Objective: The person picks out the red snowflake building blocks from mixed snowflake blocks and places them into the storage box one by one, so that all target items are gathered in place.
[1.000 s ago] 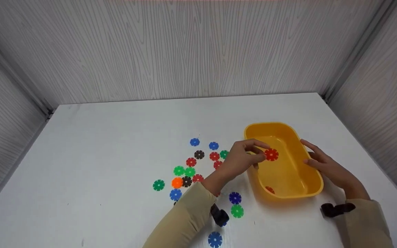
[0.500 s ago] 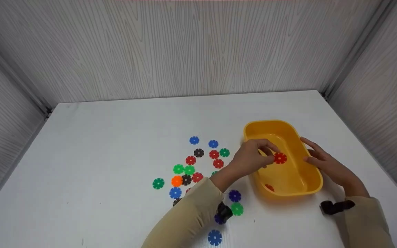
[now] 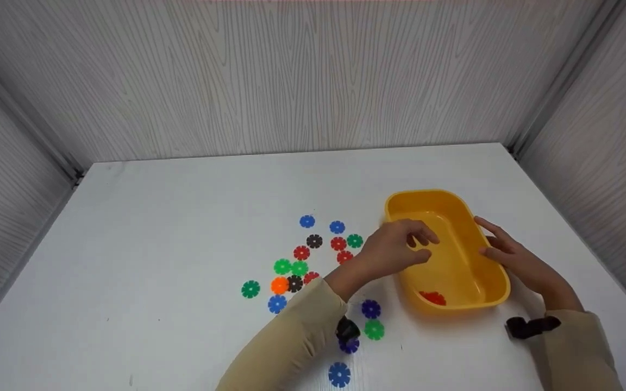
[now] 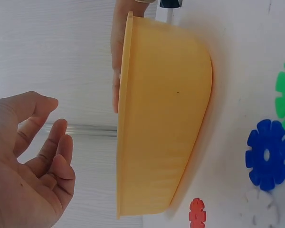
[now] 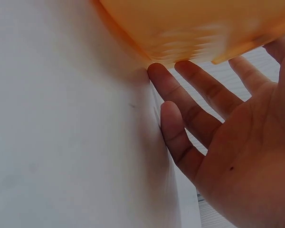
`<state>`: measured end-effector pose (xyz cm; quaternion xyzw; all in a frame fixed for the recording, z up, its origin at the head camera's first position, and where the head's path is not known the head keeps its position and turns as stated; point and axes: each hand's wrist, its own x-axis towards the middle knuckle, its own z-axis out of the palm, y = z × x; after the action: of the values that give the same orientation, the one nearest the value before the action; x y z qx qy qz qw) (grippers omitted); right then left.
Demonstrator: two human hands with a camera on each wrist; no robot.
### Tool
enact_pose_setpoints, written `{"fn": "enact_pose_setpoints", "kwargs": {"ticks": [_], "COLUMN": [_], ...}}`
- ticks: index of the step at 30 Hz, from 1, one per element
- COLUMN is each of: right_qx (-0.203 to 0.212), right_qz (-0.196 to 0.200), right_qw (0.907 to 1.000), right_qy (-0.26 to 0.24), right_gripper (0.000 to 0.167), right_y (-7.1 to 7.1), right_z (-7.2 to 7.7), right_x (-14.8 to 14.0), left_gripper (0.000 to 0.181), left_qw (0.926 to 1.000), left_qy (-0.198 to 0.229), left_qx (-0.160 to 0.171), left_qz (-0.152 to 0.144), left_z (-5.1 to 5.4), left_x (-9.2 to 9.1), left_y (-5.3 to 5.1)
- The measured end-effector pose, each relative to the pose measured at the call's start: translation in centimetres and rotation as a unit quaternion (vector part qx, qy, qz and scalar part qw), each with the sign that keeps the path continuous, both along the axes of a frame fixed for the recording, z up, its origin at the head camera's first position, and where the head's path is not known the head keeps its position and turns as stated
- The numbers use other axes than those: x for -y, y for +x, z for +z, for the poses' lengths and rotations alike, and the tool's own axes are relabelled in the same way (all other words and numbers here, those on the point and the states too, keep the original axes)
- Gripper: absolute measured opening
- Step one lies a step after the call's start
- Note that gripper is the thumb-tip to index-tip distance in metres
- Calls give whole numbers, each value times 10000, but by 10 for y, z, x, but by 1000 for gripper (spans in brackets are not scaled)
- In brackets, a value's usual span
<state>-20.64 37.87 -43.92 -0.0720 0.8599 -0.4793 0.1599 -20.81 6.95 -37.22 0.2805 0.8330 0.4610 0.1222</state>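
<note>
A yellow tub (image 3: 454, 260) stands at the right of the table, red notched discs (image 3: 433, 297) lying at its near end. Above the tub's left side hovers my left hand (image 3: 389, 250), thumb and fingers parted and nothing between them. In the left wrist view that hand (image 4: 31, 161) is beside the tub (image 4: 164, 114), its fingers loosely bent. My right hand (image 3: 525, 266) rests against the tub's right wall. In the right wrist view the fingers of this hand (image 5: 228, 123) are spread, with fingertips at the tub's underside (image 5: 194, 33).
Left of the tub, several flat notched discs lie scattered, among them an orange one (image 3: 279, 285), a dark green one (image 3: 250, 289) and a blue one (image 3: 339, 374). A wood-grain panel (image 3: 302, 76) rises behind the white table (image 3: 171, 244).
My left hand moved slightly right over the tub and let go of a red disc, which now lies by the other red at the near end. My right hand stayed at the tub's wall.
</note>
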Motion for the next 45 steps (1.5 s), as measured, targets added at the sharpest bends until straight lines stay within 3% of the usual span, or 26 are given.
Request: {"fn": "enact_pose_setpoints", "kwargs": {"ticks": [10, 20, 27, 35, 41, 45], "right_qx": [-79, -127, -130, -50, -76, -99], "right_qz": [77, 81, 93, 15, 46, 69], "right_qw": [9999, 9999, 9999, 10000, 9999, 9999], "right_qy": [-56, -13, 61, -64, -77, -41], "right_gripper": [63, 64, 63, 64, 64, 64], "right_y": [2, 3, 2, 2, 2, 2], "right_z": [-1, 1, 1, 1, -1, -2], "right_x": [1, 1, -1, -1, -1, -1], "left_gripper": [19, 29, 36, 39, 40, 40], "left_qw": [9981, 9925, 9936, 9924, 9864, 9847], "left_qy": [265, 294, 33, -895, -1509, -1628], "left_qx": [454, 844, 717, 228, -12, 59], "left_qz": [322, 838, 872, 808, 653, 625], "left_z": [-5, -20, -31, -40, -41, -40], "left_x": [31, 77, 100, 124, 142, 154], "left_y": [-2, -7, -6, -5, 2, 7]}}
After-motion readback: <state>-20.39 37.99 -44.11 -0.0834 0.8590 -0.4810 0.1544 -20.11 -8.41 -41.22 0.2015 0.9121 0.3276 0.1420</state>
